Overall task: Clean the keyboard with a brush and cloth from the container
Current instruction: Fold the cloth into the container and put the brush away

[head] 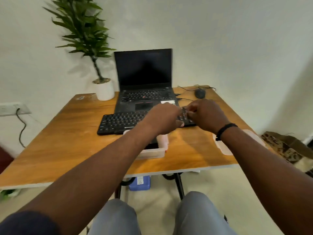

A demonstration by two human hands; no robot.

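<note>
One black keyboard is seen lying across the middle of the wooden table, just in front of one open laptop whose screen is dark. Both hands are held over the keyboard's right end: the left hand with curled fingers, the right hand likewise curled, the two almost touching. Whether anything is pinched between them cannot be told, as the spot is blurred. One clear plastic container is set near the table's front edge, partly hidden by the left forearm; one clear lid lies apart to its right, under the right forearm. Bare tabletop is left on the left side. One mouse sits by the far right corner, one potted plant at the far left edge.
</note>
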